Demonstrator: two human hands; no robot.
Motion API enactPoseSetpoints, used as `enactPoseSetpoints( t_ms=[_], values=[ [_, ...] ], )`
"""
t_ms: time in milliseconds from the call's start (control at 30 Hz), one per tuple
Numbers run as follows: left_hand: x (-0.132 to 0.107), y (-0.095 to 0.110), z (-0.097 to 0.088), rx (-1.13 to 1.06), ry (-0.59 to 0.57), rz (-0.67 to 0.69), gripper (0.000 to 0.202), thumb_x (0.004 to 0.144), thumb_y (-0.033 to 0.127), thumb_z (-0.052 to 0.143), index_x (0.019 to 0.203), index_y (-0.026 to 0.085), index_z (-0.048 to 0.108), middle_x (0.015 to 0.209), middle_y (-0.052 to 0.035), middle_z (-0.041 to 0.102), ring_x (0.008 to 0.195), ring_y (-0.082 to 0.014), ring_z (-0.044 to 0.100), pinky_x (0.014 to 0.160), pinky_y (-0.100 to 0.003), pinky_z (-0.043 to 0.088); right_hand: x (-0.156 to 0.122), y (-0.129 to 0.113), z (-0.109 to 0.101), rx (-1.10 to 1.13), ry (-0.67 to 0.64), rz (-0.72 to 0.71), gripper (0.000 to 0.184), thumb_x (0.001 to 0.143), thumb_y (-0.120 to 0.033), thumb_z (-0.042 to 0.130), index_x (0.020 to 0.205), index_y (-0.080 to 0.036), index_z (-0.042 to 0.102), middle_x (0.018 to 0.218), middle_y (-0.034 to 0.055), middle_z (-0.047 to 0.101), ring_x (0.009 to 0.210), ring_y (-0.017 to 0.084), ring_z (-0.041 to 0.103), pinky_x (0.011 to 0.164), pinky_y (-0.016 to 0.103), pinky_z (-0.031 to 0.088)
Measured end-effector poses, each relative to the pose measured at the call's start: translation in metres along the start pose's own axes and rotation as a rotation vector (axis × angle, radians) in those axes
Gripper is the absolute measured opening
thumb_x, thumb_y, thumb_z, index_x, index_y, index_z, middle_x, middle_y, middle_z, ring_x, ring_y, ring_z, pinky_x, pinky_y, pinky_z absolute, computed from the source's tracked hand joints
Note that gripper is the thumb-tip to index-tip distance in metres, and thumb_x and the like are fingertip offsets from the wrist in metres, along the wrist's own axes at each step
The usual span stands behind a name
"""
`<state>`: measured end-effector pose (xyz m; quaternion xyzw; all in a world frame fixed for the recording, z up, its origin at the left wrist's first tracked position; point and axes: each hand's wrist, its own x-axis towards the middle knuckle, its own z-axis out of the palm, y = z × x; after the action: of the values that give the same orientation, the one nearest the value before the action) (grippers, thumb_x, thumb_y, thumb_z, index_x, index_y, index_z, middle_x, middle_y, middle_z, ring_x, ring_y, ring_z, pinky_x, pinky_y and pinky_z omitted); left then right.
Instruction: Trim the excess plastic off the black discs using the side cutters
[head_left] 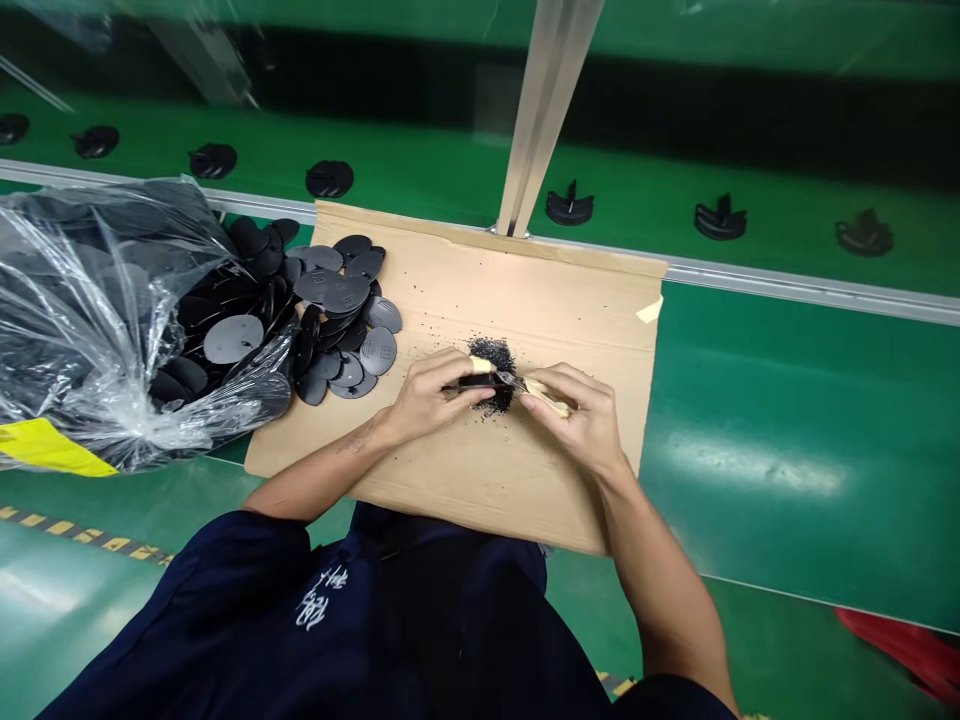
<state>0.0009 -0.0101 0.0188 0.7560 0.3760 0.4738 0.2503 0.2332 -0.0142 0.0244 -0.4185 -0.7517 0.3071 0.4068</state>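
Above the cardboard sheet (450,470), my left hand (439,392) pinches a thin black plastic disc (478,381), seen nearly edge-on, with yellow tape around one finger. My right hand (581,408) is closed around a pair of nippers (541,392) with pale yellow handles. The metal jaws meet the edge of the disc, though I cannot tell whether they are closed on it. Under both hands lies a pile of small black plastic clippings (491,350), with loose bits scattered around it.
Left of my hands, black oval discs (345,294) lie heaped, spilling from a clear plastic bag (90,300). Beyond the metal rail (810,290), several black parts (330,178) sit spaced along a green surface. An upright metal post (544,110) stands behind the cardboard.
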Motion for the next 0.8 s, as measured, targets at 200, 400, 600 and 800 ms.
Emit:
enactPoseSetpoints(
  t_ms=[200,400,600,800],
  values=[
    [-0.001,-0.003,0.001,0.093,-0.065,0.111,0.019,0.096,0.034,0.069,0.106,0.017,0.073,0.082,-0.0034,0.073,0.072,-0.0131,0.064,0.067,-0.026,0.052,0.001,0.008,-0.004,-0.256,0.023,-0.110,0.026,0.092,-0.033,0.072,0.115,-0.023,0.075,0.097,0.0080,0.076,0.086,0.023,0.070,0.073,0.038,0.057],
    [-0.003,-0.005,0.002,0.229,-0.053,0.025,0.022,0.096,0.037,0.068,0.105,0.018,0.074,0.092,-0.0073,0.077,0.083,-0.0181,0.066,0.079,-0.033,0.051,0.002,0.007,-0.009,-0.269,0.053,-0.113,0.025,0.090,-0.032,0.075,0.113,-0.022,0.075,0.096,0.0080,0.076,0.086,0.023,0.070,0.074,0.039,0.058],
    [-0.003,-0.005,0.003,-0.064,0.061,-0.329,0.033,0.099,0.048,0.060,0.105,0.017,0.069,0.098,-0.0052,0.076,0.090,-0.0163,0.069,0.081,-0.027,0.053,0.002,-0.004,-0.010,0.153,-0.110,0.046,0.021,0.091,-0.035,0.073,0.109,-0.024,0.076,0.116,0.0094,0.072,0.098,0.021,0.072,0.072,0.033,0.063],
    [-0.005,-0.011,0.011,-0.342,0.053,-0.386,0.040,0.089,0.051,0.073,0.105,0.017,0.062,0.099,-0.0047,0.073,0.091,-0.0143,0.070,0.081,-0.023,0.054,-0.003,-0.008,0.004,0.144,-0.178,-0.016,0.025,0.091,-0.036,0.074,0.111,-0.021,0.074,0.112,0.0111,0.073,0.097,0.021,0.073,0.076,0.032,0.065]
  ],
)
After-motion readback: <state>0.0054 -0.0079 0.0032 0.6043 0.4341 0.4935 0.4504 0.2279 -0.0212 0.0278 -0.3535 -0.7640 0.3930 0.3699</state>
